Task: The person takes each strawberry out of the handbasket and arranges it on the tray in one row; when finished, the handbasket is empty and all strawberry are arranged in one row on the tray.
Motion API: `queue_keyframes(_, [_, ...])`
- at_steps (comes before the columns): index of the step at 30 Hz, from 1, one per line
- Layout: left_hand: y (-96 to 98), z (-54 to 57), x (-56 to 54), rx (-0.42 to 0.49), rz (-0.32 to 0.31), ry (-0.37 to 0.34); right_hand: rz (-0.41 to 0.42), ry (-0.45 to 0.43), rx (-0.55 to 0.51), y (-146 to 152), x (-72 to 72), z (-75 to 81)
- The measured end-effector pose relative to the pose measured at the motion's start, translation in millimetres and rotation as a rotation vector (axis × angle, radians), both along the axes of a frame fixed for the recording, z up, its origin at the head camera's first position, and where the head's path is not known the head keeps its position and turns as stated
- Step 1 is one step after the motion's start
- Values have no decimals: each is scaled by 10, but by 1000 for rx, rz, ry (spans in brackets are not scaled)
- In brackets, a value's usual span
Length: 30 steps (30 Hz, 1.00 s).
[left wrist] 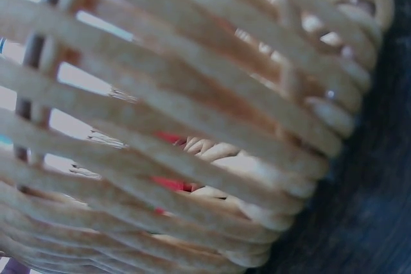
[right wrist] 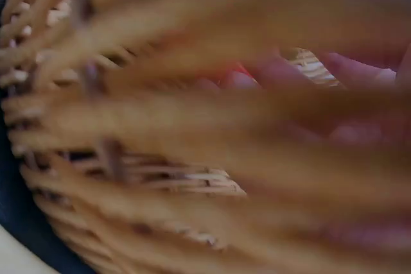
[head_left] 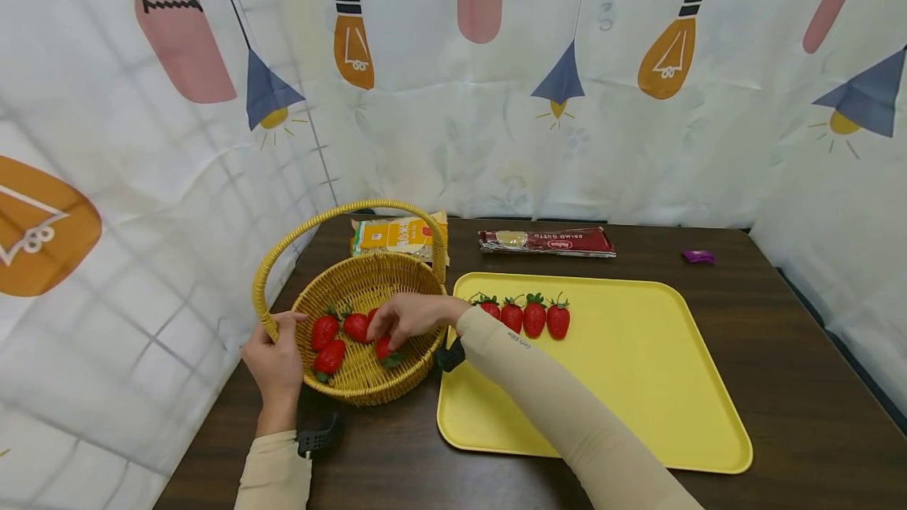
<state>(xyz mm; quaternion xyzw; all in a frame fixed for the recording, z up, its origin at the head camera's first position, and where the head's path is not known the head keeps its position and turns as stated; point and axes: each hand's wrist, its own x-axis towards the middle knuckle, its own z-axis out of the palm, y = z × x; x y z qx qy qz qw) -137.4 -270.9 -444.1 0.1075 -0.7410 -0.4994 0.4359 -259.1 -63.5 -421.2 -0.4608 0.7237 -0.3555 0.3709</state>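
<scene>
A yellow wicker basket (head_left: 375, 396) with a tall arched handle stands on the left of the table. My left hand (head_left: 276, 356) grips its left rim at the foot of the handle. Inside lie several red strawberries (head_left: 329, 356) with green leaves. My right hand (head_left: 409, 315) reaches over the right rim into the basket, its fingers and thumb pinching a strawberry (head_left: 385, 349) near the right side. Basket weave (left wrist: 192, 94) fills the left wrist view, with bits of red showing through. In the right wrist view, blurred weave (right wrist: 160, 120) partly hides the fingers (right wrist: 241, 80) beside something red.
Right of the basket lies a yellow tray (head_left: 623, 384), with several strawberries (head_left: 534, 317) in a row along its far left. Behind are a yellow snack bag (head_left: 393, 234), a dark red packet (head_left: 549, 242) and a small purple wrapper (head_left: 698, 256). A patterned curtain (head_left: 453, 132) hangs behind the table.
</scene>
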Motion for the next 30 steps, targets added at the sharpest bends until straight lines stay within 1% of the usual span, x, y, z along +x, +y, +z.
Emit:
queue_keyframes(6, [-29,-42,-22,1,6,-7,4,31,46,-68,79,-40])
queue_keyframes(8, [-43,-68,-35,0,11,-7,18,41,59,-90,98,-53])
queue_keyframes(12, [-62,-105,-52,-5,18,0,46,31,71,-123,124,-63])
queue_keyframes(16, [-50,-90,-41,-13,18,6,62,8,93,-118,126,-67])
queue_keyframes(19, [-15,-38,-12,-20,15,10,59,-5,110,-95,117,-71])
queue_keyframes(21, [18,9,11,-23,14,12,51,-22,113,-82,114,-69])
queue_keyframes(25, [71,94,46,-20,8,22,16,-145,116,-65,128,-54])
queue_keyframes(28, [87,124,54,-11,0,30,-2,-237,112,-58,141,-40])
queue_keyframes(30, [87,127,52,-7,-2,33,-3,-250,94,-52,146,-27])
